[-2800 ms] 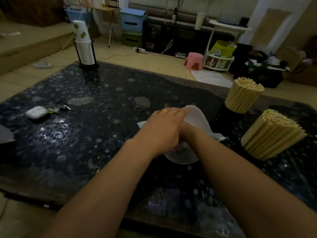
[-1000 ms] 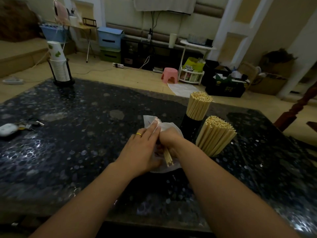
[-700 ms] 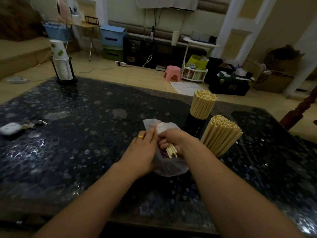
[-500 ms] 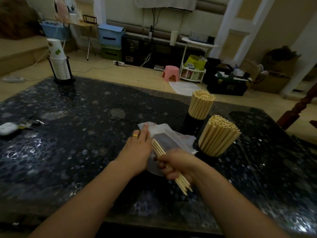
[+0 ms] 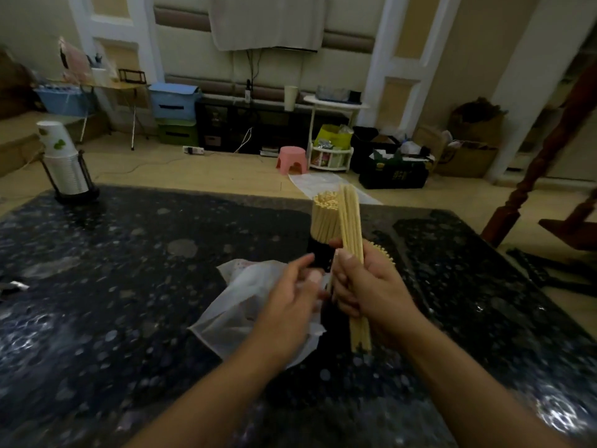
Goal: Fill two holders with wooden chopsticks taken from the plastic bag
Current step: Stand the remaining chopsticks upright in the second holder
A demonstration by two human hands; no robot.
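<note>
Chopsticks [image 5: 350, 221] upright in right grip [image 5: 365, 289]

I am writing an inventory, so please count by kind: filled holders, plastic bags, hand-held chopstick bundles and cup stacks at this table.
filled holder: 2
plastic bag: 1
chopstick bundle, in the right hand: 1
cup stack: 1
Total: 5

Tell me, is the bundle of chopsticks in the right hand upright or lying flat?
Upright. The bundle of chopsticks stands nearly vertical in the right hand, its lower ends off the table.
</note>
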